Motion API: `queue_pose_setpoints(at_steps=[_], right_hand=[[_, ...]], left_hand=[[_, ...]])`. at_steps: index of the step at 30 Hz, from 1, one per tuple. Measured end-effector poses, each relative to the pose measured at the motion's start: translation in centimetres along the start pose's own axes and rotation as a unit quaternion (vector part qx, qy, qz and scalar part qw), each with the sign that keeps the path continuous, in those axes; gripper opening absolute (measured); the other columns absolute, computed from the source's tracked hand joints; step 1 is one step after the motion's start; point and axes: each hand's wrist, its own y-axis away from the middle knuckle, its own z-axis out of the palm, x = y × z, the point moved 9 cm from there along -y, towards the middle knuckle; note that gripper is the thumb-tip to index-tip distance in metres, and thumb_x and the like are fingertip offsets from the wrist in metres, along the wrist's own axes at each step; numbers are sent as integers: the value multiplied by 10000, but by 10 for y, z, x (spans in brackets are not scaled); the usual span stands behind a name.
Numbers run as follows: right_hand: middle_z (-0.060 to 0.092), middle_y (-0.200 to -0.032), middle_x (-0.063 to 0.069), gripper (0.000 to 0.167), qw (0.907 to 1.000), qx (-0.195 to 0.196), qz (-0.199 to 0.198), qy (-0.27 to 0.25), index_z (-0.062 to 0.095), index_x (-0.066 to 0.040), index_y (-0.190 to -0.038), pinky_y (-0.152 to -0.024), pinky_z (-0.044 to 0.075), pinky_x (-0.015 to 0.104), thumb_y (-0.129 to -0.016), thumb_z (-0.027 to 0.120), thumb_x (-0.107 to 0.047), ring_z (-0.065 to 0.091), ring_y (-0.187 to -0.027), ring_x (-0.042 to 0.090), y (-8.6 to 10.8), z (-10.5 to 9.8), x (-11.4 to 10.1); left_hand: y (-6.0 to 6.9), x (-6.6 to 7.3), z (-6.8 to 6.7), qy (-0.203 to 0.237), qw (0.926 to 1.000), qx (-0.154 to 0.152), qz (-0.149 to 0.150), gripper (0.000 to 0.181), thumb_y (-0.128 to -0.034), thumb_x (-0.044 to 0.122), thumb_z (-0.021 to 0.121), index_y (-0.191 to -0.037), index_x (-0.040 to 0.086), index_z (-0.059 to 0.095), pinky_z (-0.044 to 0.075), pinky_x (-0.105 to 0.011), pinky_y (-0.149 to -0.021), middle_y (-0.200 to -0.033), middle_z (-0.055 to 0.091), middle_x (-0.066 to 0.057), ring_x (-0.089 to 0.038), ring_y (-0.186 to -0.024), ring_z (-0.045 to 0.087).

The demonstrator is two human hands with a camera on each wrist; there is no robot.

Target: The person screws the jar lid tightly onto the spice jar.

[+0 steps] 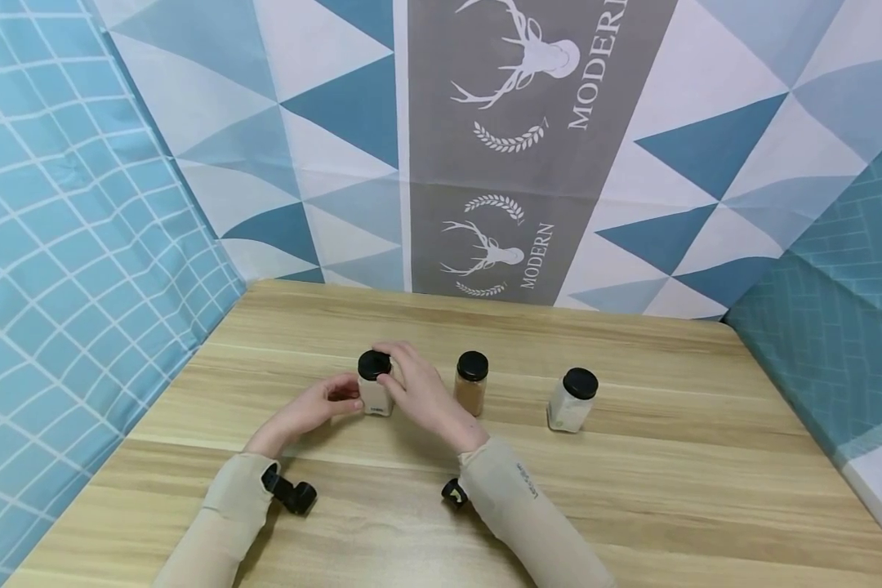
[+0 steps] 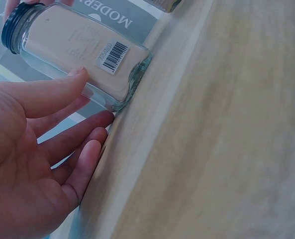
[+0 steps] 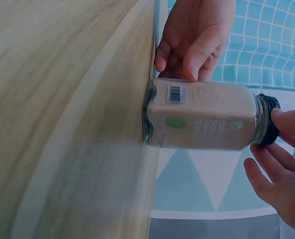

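A squarish glass spice jar (image 1: 376, 395) of pale beige powder, with a black screw lid (image 3: 272, 119), stands upright on the wooden table. My right hand (image 1: 425, 396) reaches over from the right and pinches the lid between thumb and fingers. On the jar's left side is my left hand (image 1: 310, 415), its thumb against the glass low down and its other fingers loosely bent near the base. The left wrist view shows a barcode label (image 2: 112, 57) on the jar. In the right wrist view a green oval mark (image 3: 175, 123) shows on another face.
Right of my hands stand a jar of brown powder (image 1: 470, 394) and, farther right, a jar of whitish contents (image 1: 569, 408), both black-lidded. The wooden table (image 1: 676, 498) meets patterned cloth (image 1: 345, 163) at the back and blue checked cloth (image 1: 59, 245) on the left.
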Motion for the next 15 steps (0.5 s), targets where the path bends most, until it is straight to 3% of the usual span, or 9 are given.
queue_pose_setpoints(at_steps=[8,11,15], right_hand=[[580,-1069,21,314,9991,402,146,14,531,-113,-1218,-880,459,280,-906,556,-135,562,-998,130,1,-12,9],[587,-1024,13,313,9989,449,105,15,541,-109,-1208,-856,466,267,-897,569,-130,567,-961,122,0,-14,9],[570,-1114,28,346,9994,340,28,-30,529,-99,-1227,-890,455,263,-887,583,-130,549,-1024,145,-2,-13,7]], left_hand=[[0,5,-1,-154,9993,10,336,421,-881,302,589,-1212,49,533,410,-419,-906,-1152,584,-128,-241,-1058,531],[-1,2,0,-34,9998,15,218,421,-871,297,604,-1216,64,537,399,-429,-926,-1166,582,-116,-247,-1078,525],[-2,-1,0,111,9999,7,-1,436,-864,298,612,-1232,80,527,365,-471,-967,-1194,566,-113,-274,-1118,502]])
